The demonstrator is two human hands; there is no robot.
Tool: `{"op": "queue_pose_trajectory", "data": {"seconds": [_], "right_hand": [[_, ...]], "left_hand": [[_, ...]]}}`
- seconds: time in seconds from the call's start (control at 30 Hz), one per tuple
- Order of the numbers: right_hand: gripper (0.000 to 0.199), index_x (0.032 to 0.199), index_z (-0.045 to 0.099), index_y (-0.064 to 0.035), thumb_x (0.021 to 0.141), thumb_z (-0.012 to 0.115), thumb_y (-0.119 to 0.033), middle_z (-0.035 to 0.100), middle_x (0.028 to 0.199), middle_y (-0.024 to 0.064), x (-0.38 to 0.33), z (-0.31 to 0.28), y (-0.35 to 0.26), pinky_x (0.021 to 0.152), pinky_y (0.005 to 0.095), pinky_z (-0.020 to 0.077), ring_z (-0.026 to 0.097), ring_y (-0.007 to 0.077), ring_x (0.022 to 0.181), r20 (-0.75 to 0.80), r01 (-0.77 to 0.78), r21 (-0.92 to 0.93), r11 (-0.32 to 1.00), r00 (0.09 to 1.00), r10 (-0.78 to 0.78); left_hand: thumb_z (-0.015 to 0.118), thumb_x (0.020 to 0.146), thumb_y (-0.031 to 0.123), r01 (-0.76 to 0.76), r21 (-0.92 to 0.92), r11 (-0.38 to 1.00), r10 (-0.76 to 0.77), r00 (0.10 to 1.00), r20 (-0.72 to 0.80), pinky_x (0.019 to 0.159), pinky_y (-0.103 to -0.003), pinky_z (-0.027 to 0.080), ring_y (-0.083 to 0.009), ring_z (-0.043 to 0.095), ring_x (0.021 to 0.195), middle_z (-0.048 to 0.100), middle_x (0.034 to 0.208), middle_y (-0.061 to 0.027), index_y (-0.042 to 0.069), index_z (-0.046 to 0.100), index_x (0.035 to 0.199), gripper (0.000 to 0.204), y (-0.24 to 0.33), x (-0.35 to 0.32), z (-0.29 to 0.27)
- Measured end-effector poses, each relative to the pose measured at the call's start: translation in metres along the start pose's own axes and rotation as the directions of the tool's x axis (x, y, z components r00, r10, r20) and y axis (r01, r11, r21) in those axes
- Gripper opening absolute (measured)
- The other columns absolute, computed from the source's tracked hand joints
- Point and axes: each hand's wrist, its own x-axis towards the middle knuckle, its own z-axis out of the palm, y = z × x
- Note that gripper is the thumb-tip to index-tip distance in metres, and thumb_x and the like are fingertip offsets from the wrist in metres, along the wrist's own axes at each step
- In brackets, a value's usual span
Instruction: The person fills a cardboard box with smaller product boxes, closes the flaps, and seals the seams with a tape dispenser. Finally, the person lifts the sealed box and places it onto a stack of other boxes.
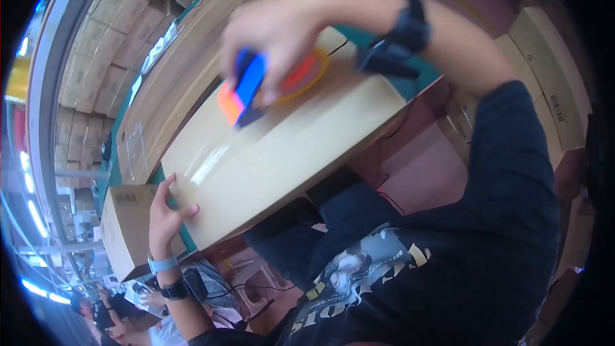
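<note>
- Head view is showing the right hand [282, 32] wrapping closed around a tape dispenser [256, 86], blue and orange with an orange roll, and pressing it onto the top of a long cardboard box [282, 154].
- The box is lying across a green-edged work table [419, 83], directly in front of the person's dark shirt [448, 250], with a glossy strip of clear tape [208, 165] shining along its upper face.
- The left hand [165, 214] is resting open at the box's near-left corner, fingers spread and flat against the cardboard, clamping nothing but steadying the end.
- Judging by its look, the box is handling as stiff yet light; the flat panels are likely giving a little under pressure, so bracing at an edge or corner seems the firmer place to hold.
- The dispenser is appearing rigid plastic, best gripped around its body as the hand is doing, keeping fingers off the blurred front end, where a cutting edge may be sitting.
- A smaller cardboard carton [125, 230] is sitting just beyond the left hand, and stacked flat cartons [102, 57] are filling the far left.
- A black wristwatch [410, 22] is circling the right wrist.
</note>
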Motion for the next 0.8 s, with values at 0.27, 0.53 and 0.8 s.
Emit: {"op": "queue_pose_trajectory", "data": {"seconds": [0.27,0.53,0.8], "right_hand": [[0.057,0.125,0.069,-0.0096,0.069,0.083,-0.003,0.075,0.102,0.0110,-0.182,-0.063,0.077,0.075,0.0301,0.0531,0.065,0.0141,0.082,0.108,-0.489,0.270,0.830,0.872,0.478],[0.054,0.121,0.071,-0.0099,0.069,0.083,-0.008,0.074,0.104,0.0144,-0.200,-0.029,0.097,0.072,0.0319,0.0525,0.068,0.0221,0.077,-0.041,-0.043,0.034,0.999,0.998,0.044],[0.050,0.117,0.072,-0.0110,0.067,0.078,-0.011,0.072,0.091,0.0186,-0.185,-0.028,0.090,0.068,0.0379,0.0508,0.067,0.0307,0.075,0.128,-0.221,0.023,0.975,0.968,0.217]], "left_hand": [[0.091,0.057,0.026,-0.617,0.157,0.772,0.606,0.787,0.112,0.107,-0.040,0.044,-0.0386,0.057,0.125,0.057,0.137,-0.0236,-0.006,0.060,0.128,0.084,0.182,0.069,0.072],[0.093,0.053,0.030,-0.705,0.369,0.606,0.652,0.705,0.279,0.099,-0.042,0.049,-0.0403,0.061,0.115,0.059,0.130,-0.0251,-0.010,0.060,0.122,0.086,0.271,0.093,0.100],[0.089,0.062,0.034,-0.889,-0.214,0.406,0.898,0.344,0.274,0.102,-0.043,0.044,-0.0397,0.056,0.113,0.058,0.117,-0.0228,-0.002,0.057,0.121,0.076,0.288,0.134,0.131]]}}
